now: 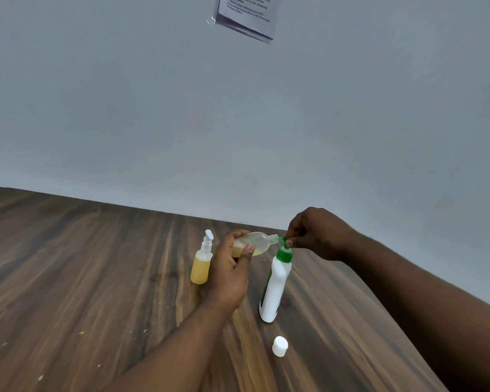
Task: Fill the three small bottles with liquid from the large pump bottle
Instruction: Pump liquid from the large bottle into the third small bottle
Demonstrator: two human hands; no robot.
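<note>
Dark wood-grain table (68, 278): near its far edge our left hand (229, 275) grips a small clear bottle (256, 241) part-full of yellow liquid, tipped sideways, mouth at the green spout (282, 240) of the tall white pump bottle (276, 290). Our right hand (314, 236) pinches that spout. We cannot read the bottle's label (264, 294).

left hand (232, 274): bare, short thumbnail showing | left forearm (167, 349), lower centre: bare, unsleeved | right hand (313, 232): bare | right forearm (422, 301), lower right: bare, smudged mark near wrist

Pump bottle (275, 287) stands on table (82, 264), cap (279, 346) before it.
</note>
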